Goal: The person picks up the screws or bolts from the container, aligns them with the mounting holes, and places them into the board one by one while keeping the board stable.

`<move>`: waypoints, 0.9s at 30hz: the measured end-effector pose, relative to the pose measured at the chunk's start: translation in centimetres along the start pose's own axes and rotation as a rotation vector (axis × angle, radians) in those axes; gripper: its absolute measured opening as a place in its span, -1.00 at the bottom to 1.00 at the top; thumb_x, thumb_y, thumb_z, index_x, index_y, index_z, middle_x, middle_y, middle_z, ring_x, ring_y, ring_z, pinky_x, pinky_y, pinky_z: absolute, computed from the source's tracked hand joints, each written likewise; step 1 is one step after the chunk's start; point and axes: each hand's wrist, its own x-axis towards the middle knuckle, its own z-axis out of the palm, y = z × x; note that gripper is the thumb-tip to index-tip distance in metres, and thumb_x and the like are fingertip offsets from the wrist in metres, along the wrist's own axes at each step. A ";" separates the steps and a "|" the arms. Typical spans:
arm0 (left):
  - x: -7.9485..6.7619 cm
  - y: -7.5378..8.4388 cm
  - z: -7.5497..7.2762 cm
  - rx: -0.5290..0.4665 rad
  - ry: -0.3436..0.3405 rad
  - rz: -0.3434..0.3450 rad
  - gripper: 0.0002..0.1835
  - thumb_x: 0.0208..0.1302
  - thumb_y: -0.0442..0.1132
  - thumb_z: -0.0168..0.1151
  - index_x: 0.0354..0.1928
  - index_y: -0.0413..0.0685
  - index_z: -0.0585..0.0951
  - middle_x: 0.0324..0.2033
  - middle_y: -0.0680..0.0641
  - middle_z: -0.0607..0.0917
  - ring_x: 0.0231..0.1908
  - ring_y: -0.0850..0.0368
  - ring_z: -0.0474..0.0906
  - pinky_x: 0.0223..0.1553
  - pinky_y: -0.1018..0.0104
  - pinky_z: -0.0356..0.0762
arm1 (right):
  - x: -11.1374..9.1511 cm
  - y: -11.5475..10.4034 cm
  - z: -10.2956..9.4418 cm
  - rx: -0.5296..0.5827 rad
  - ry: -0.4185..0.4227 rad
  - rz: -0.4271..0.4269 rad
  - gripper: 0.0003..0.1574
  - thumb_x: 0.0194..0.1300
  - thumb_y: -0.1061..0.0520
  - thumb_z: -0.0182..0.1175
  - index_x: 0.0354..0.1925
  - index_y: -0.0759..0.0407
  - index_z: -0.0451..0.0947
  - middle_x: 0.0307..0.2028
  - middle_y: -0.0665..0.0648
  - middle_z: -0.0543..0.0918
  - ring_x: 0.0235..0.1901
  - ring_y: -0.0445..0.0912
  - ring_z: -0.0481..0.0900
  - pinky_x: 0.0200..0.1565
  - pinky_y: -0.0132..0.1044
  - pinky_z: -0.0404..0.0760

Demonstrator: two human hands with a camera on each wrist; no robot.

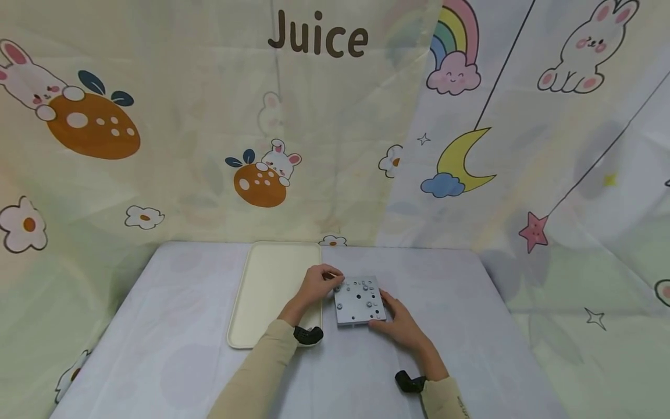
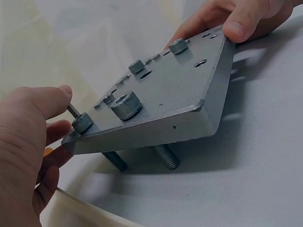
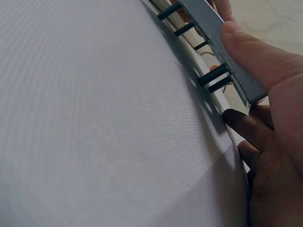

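Observation:
A grey metal plate [image 1: 356, 314] with drilled holes lies between the two hands. Several socket head screws [image 2: 126, 106] sit in it, and their threaded ends [image 3: 213, 74] stick out below. My right hand [image 1: 403, 327] grips the plate at its right side, the thumb [image 3: 246, 52] against an edge and the fingers partly hidden. At the plate's far left corner is my left hand [image 1: 316, 285], whose thumb and fingers pinch a thin threaded screw [image 2: 73, 111] beside a seated screw head [image 2: 82, 123]. The pinched screw's head is hidden by the fingers.
A cream tray [image 1: 246, 314] lies left of the plate, partly beneath the left forearm. White cloth [image 1: 193, 326] covers the table. A printed curtain [image 1: 335, 116] hangs behind the table's far edge. Black bands [image 1: 307, 336] are worn on both wrists.

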 end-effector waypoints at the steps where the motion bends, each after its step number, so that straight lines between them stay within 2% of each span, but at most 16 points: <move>1: 0.0 0.0 0.0 -0.003 0.001 0.002 -0.87 0.26 -0.16 0.35 -0.23 -0.03 0.73 -0.28 0.05 0.69 -0.29 0.18 0.60 -0.27 0.30 0.56 | 0.0 0.0 0.0 0.002 0.001 -0.001 0.26 0.00 -0.32 0.44 0.50 -0.01 0.07 0.43 0.16 0.20 0.43 0.15 0.01 0.35 0.16 -0.03; 14: -0.1 -0.2 0.2 0.007 -0.002 -0.017 -0.89 0.25 -0.14 0.36 -0.24 0.01 0.74 -0.32 0.12 0.69 -0.29 0.21 0.58 -0.27 0.30 0.55 | 0.1 0.1 0.0 0.008 0.004 0.002 0.26 -0.01 -0.31 0.45 0.50 -0.03 0.07 0.42 0.15 0.22 0.43 0.14 0.01 0.35 0.16 -0.03; 23: -0.3 0.0 0.2 0.011 0.003 -0.039 -0.89 0.25 -0.16 0.35 -0.24 0.01 0.73 -0.34 0.13 0.70 -0.31 0.21 0.57 -0.27 0.30 0.54 | 0.1 0.0 0.0 0.013 0.011 0.006 0.25 -0.02 -0.32 0.45 0.50 -0.06 0.09 0.42 0.13 0.22 0.43 0.13 0.02 0.35 0.16 -0.03; 27: -0.3 0.1 0.2 0.008 0.002 -0.028 -0.87 0.26 -0.16 0.35 -0.23 -0.02 0.74 -0.33 0.11 0.70 -0.31 0.20 0.57 -0.29 0.31 0.54 | 0.1 0.1 0.1 0.010 0.017 0.008 0.25 -0.02 -0.32 0.45 0.49 -0.05 0.09 0.41 0.13 0.23 0.43 0.14 0.02 0.35 0.16 -0.03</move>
